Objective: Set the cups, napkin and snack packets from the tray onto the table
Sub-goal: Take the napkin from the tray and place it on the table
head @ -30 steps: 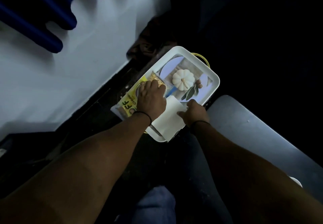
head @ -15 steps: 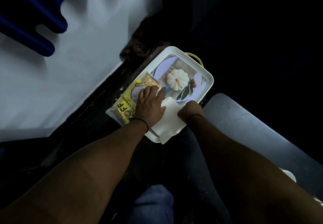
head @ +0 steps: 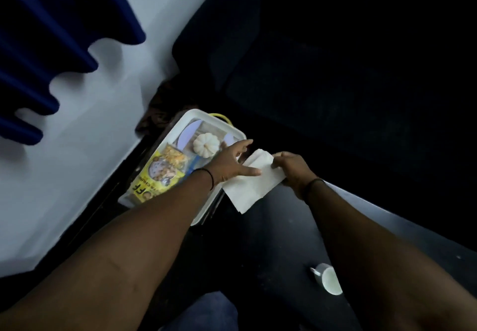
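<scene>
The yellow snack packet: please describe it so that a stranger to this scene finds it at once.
Find the white tray in the middle of the view. The yellow snack packet lies in its near left part, beside the left forearm. It alone is bright yellow with printed letters; the pumpkin picture beyond it is pale.

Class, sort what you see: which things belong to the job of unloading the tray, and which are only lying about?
Job: napkin, held by right hand; left hand; yellow snack packet; tray; cup; table.

Lying about: blue curtain; yellow cord.
</scene>
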